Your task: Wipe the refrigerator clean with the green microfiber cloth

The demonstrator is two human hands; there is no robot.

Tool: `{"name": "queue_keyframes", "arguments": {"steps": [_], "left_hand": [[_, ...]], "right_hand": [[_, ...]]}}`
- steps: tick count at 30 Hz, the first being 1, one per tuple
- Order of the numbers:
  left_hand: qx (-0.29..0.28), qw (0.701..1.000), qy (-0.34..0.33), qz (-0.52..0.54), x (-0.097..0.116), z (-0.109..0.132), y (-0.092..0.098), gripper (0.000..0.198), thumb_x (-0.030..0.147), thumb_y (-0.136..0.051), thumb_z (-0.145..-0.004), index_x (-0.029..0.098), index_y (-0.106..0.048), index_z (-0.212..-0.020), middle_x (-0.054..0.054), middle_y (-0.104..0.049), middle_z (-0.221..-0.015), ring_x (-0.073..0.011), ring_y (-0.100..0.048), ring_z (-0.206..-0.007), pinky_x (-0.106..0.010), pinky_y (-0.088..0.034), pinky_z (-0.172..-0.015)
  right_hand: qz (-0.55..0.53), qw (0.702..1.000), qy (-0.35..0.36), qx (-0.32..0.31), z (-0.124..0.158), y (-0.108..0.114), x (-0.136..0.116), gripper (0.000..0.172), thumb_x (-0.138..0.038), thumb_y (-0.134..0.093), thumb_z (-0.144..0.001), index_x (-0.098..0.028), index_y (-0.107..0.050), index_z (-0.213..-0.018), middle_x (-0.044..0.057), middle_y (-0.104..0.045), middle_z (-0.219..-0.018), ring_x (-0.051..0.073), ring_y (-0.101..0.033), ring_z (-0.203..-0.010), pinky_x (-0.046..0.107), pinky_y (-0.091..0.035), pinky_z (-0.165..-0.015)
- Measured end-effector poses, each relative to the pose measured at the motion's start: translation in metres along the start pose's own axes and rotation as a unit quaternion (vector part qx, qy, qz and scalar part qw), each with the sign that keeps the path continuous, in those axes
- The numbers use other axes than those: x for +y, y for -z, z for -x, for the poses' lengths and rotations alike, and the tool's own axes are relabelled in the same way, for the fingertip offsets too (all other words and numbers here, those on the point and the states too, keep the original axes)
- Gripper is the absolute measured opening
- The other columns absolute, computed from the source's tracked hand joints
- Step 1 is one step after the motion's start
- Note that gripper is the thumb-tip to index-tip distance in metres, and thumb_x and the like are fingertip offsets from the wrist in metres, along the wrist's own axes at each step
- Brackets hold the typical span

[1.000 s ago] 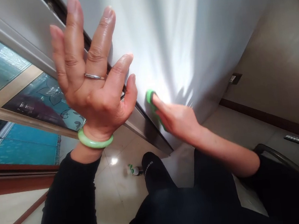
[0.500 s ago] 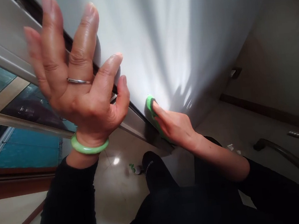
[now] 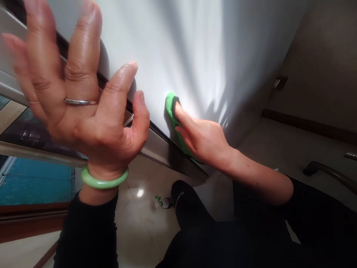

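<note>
My right hand (image 3: pixel 203 137) grips a bright green cloth (image 3: pixel 171 105) and presses it to the white wall (image 3: pixel 199 32), close to the dark edge of the window frame. The cloth has a dark border, and part of it is hidden under my fingers. My left hand (image 3: pixel 84 101) is raised beside the window frame (image 3: pixel 164 153), fingers spread, with nothing in it. Whether its fingertips touch the frame I cannot tell. A ring and a pale green bangle (image 3: pixel 106 178) are on that hand and wrist.
At the left, a window (image 3: pixel 32 180) looks onto something blue-green. Below lies a tiled floor (image 3: pixel 135 238) with a small green-leafed object (image 3: pixel 158 201) by my leg. On the right are a dark curved handle or rail (image 3: pixel 338 178) and a brown baseboard (image 3: pixel 310 132).
My right hand has slid the green cloth slightly up and left along the wall. My left hand has shifted a little to the left, still spread.
</note>
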State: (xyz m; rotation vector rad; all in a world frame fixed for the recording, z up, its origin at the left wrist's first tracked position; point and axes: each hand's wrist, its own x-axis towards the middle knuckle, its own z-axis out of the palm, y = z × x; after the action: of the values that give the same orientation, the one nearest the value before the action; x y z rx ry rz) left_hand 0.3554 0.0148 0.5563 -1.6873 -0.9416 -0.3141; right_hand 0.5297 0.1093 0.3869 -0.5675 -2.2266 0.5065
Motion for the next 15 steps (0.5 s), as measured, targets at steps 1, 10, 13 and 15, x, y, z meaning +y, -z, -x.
{"name": "queue_keyframes", "arguments": {"steps": [1,10,13,15], "left_hand": [[-0.017,1.000,0.010,0.009,-0.002,0.002,0.000,0.043,0.053,-0.043,-0.092,0.025,-0.069,-0.111,0.015,-0.042,-0.172,-0.0420,-0.041,-0.160,-0.072,-0.026,-0.127],[-0.072,0.987,0.100,0.106,-0.004,0.008,-0.002,0.046,0.059,-0.051,-0.091,0.028,-0.068,-0.120,0.014,-0.037,-0.174,-0.0456,-0.023,-0.166,-0.068,-0.001,-0.135],[-0.060,0.989,0.086,0.105,-0.005,0.008,-0.004,0.047,0.059,-0.051,-0.091,0.029,-0.068,-0.122,0.014,-0.039,-0.173,-0.0451,-0.025,-0.166,-0.070,-0.007,-0.135],[-0.044,0.994,0.063,0.083,-0.005,0.008,-0.004,0.048,0.058,-0.052,-0.091,0.029,-0.067,-0.126,0.013,-0.041,-0.173,-0.0461,-0.030,-0.164,-0.074,-0.013,-0.133]], "right_hand": [[0.004,1.000,-0.007,-0.001,0.001,-0.001,0.001,0.060,-0.035,-0.031,-0.112,-0.024,-0.040,-0.171,0.008,-0.081,-0.117,0.022,-0.076,-0.090,0.028,-0.054,-0.065],[0.027,0.998,-0.040,0.030,-0.001,0.012,0.009,0.057,-0.032,-0.038,-0.112,-0.025,-0.046,-0.168,0.006,-0.079,-0.135,0.022,-0.079,-0.094,0.027,-0.058,-0.073],[0.041,0.998,-0.047,0.014,0.001,0.013,0.007,0.057,-0.029,-0.041,-0.111,-0.024,-0.047,-0.167,0.006,-0.080,-0.135,0.022,-0.079,-0.093,0.027,-0.055,-0.066],[0.048,0.998,-0.045,0.009,0.001,0.014,0.006,0.058,-0.029,-0.041,-0.111,-0.025,-0.044,-0.169,0.005,-0.081,-0.132,0.021,-0.079,-0.093,0.027,-0.055,-0.067]]}}
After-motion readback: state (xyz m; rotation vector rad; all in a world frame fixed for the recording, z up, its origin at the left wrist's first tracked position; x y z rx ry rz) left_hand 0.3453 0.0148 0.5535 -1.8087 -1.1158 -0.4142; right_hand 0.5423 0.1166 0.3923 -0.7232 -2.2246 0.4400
